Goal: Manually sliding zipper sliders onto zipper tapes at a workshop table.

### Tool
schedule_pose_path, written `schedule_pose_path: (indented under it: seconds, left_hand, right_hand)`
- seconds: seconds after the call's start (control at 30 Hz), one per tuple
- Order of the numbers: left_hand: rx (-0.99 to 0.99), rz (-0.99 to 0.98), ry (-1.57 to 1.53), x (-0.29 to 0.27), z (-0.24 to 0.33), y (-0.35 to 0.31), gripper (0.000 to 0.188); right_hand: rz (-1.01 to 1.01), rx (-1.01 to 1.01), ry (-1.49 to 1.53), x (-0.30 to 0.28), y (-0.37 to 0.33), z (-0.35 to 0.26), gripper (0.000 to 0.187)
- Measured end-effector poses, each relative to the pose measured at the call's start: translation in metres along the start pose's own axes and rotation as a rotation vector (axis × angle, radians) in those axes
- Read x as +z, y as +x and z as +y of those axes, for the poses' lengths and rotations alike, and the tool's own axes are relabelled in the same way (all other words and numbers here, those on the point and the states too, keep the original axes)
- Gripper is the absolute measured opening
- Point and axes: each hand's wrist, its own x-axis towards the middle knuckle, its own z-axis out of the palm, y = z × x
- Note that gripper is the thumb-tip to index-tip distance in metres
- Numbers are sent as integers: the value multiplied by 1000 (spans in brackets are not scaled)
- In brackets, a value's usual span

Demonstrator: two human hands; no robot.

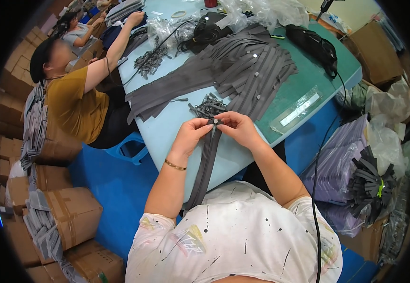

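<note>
A long dark grey zipper (205,165) hangs from my fingertips over the near table edge into my lap. My left hand (191,136) pinches its top end from one side. From the other side my right hand (239,129) pinches the same end, where a small silvery piece shows between the fingers. Just beyond my hands lies a heap of small dark grey zipper pulls (208,105). Farther off, many grey zipper strips (176,85) are spread in a fan, with a few small shiny pieces on them.
A second heap of small grey pieces (150,62) lies at the table's left. A black pouch (314,47), clear plastic bags (273,12) and a taped white strip (299,109) are on the table (285,127). A person in a mustard shirt (75,106) sits at left. Cardboard boxes (75,212) stand around.
</note>
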Motion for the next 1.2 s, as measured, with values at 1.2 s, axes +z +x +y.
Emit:
schedule_pose_path:
  seconds: [1.2]
  left_hand:
    - [98,-76,276,19,-6,-8,17]
  right_hand:
    - [115,-148,-126,1,-5,3,16]
